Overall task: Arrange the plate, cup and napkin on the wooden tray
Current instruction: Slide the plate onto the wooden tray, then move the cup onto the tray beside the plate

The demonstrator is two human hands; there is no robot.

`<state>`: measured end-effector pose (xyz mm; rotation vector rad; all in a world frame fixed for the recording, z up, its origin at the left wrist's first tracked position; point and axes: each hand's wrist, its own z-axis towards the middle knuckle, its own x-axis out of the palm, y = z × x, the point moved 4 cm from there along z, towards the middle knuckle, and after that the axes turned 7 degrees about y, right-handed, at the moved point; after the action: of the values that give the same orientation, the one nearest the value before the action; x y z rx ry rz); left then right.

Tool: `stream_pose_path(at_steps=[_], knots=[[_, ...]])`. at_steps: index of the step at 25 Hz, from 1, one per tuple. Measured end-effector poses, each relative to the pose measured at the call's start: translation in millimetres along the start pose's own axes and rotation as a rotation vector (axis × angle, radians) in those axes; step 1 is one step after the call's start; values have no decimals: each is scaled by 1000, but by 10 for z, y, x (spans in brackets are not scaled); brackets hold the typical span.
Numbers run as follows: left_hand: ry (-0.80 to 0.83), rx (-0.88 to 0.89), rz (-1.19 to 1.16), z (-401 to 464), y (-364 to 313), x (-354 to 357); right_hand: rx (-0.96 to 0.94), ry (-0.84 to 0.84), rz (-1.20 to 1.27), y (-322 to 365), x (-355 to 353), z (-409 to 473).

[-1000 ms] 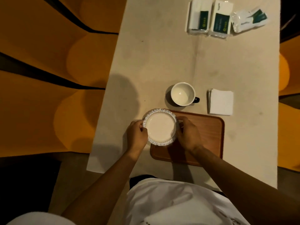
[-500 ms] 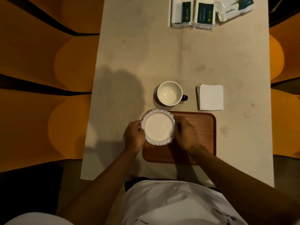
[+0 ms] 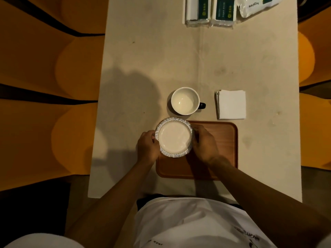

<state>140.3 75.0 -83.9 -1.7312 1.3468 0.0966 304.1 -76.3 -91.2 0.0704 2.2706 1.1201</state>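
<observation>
Holding the plate [image 3: 174, 137] by its two sides, we are in the first step of the task: to bring the plate on the wooden tray [image 3: 220, 149]. Our left hand [image 3: 147, 147] has its fingers curled against the left rim, and our right hand [image 3: 204, 145] closes its fingers on the right rim, so both hands grip the plate. The plate is over the far left corner of the tray, and its left edge passes a little beyond the tray's border. We cannot tell if it already rests on the wood or is a bit above it.

The cup [image 3: 185, 101] is not yet on the tray. It stands upright on the table [image 3: 136, 56], just beyond the plate, with its dark handle turned to the right. The folded napkin [image 3: 231, 104] lies flat on the table too, to the right of the cup and just beyond the far edge of the tray.

We judge that the next move is to slide or lower the plate more to the right, until the whole plate is inside the tray's raised border, and then to let go of it. It is good to leave free place on the right part of the tray, because the cup and the napkin must also go there.
</observation>
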Motion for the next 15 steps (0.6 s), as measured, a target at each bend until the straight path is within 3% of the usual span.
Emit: stream_pose_path(at_steps=[15], knots=[[55,-102,-34,91,72,6,45,-14,18,-2,13,31]])
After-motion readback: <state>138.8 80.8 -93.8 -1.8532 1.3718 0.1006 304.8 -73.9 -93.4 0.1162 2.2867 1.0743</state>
